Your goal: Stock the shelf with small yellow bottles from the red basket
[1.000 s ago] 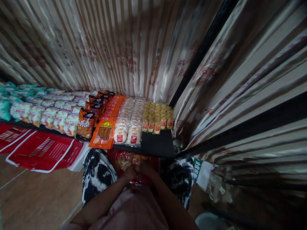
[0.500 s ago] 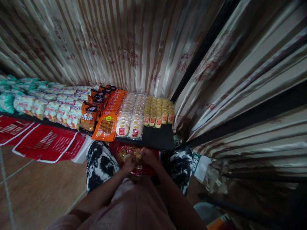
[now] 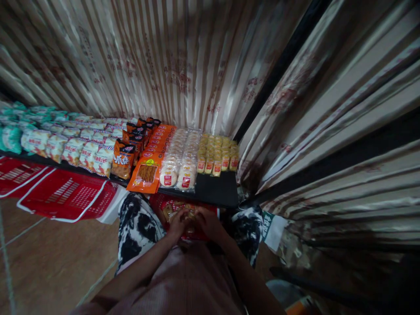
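Between my knees sits a red basket (image 3: 159, 202) with several small golden wrapped snacks (image 3: 167, 209) inside. My left hand (image 3: 178, 223) is over it, fingers curled on one of these wrapped snacks. Close beside it is my right hand (image 3: 209, 223), its fingers bent inward towards the left fingertips; what they pinch is hidden. On the black shelf (image 3: 216, 188) just beyond, rows of yellow wrapped snacks (image 3: 218, 153) stand at the right end. To their left are clear packs of round white cakes (image 3: 178, 162) and orange packets of brown sticks (image 3: 146, 173).
Farther left on the shelf are orange-and-black bags (image 3: 123, 159), white bags (image 3: 87, 155) and green bags (image 3: 11, 138). Red baskets with white handles (image 3: 65, 192) stand below on the tiled floor. A striped curtain (image 3: 157, 61) hangs behind, and a black pole (image 3: 278, 74) slants down at right.
My right hand has come down and slightly inward, now more over the basket. My left hand has shifted a little right. The shelf goods stay as they were.
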`<action>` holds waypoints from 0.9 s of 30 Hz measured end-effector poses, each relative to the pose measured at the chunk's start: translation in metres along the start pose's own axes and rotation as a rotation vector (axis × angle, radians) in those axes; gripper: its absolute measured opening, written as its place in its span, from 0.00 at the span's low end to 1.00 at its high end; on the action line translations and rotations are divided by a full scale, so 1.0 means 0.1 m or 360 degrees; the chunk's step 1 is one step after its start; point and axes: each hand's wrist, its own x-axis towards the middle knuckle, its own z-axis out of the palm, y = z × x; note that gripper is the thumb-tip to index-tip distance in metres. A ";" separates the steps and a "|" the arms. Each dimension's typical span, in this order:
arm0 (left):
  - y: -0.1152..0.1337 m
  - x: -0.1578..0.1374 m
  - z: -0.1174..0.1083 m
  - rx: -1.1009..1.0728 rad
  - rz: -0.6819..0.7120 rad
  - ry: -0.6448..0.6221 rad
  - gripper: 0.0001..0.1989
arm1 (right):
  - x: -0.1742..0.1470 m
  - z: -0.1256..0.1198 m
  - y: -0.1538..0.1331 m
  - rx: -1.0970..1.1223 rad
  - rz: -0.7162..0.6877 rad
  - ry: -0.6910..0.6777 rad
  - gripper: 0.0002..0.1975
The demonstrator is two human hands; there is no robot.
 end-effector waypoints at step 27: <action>0.71 -0.28 0.23 -0.0220 -0.0102 -0.0141 0.29 | -0.47 -0.14 -0.10 -0.0248 -0.0189 0.0188 0.11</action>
